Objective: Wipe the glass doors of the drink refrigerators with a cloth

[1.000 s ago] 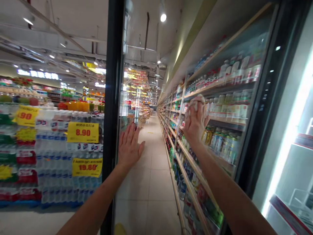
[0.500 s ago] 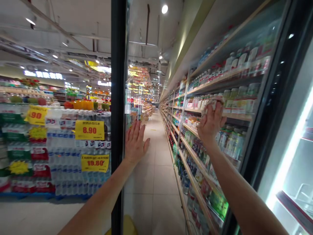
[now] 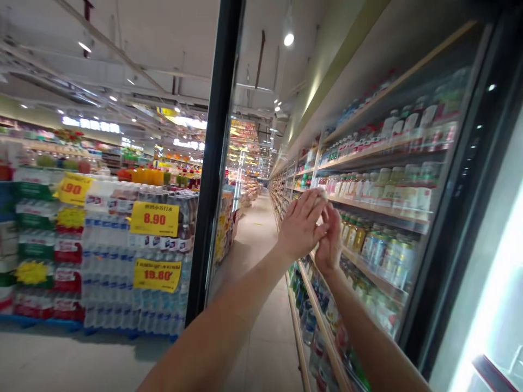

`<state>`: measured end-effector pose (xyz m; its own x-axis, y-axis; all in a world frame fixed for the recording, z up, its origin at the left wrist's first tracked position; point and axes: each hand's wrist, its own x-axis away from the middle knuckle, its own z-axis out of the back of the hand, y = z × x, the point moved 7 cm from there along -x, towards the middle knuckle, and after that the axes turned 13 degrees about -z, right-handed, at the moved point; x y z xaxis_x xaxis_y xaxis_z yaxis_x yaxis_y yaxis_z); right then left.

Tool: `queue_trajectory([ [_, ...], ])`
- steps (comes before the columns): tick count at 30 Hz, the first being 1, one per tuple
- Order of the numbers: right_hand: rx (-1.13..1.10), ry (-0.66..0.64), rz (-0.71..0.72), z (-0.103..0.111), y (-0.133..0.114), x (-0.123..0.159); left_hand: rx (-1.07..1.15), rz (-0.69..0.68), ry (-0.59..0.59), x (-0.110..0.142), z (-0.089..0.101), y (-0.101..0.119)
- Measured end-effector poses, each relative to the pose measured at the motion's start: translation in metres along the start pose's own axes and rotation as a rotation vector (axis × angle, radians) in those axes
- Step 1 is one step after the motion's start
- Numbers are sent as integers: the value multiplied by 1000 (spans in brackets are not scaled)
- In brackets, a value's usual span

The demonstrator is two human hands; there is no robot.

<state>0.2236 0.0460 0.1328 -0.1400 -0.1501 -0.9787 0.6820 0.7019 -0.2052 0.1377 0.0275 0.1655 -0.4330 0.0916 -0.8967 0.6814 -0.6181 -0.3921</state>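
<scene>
My left hand (image 3: pixel 300 224) and my right hand (image 3: pixel 330 245) meet in front of the glass door pane (image 3: pixel 261 71). A crumpled, pale cloth (image 3: pixel 322 193) lies between them, mostly hidden; only a bit shows at the top by the fingertips. The left fingers curl over the cloth from the left, and the right fingers close round it from the other side. The door's black frame (image 3: pixel 214 158) stands to the left of both hands, apart from them.
Shelves of bottled drinks (image 3: pixel 373 188) appear behind the glass. At right is a lit cooler interior (image 3: pixel 482 294). Stacked water packs (image 3: pixel 108 261) with yellow price signs (image 3: pixel 155 218) stand at left. A tiled aisle floor (image 3: pixel 261 337) runs ahead.
My left hand has left the area beside the door frame and moved right to my right hand. The right hand has come lower and left with the cloth, and both now hold it.
</scene>
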Motion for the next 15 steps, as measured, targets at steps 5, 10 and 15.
queue_trajectory([
  [5,331,151,-11,22,19,-9,-255,-31,-32,3,-6,-3],
  [10,494,90,-29,22,25,-11,-392,120,8,20,61,-72],
  [15,501,125,-44,21,25,-9,-339,-38,-58,30,65,-69],
])
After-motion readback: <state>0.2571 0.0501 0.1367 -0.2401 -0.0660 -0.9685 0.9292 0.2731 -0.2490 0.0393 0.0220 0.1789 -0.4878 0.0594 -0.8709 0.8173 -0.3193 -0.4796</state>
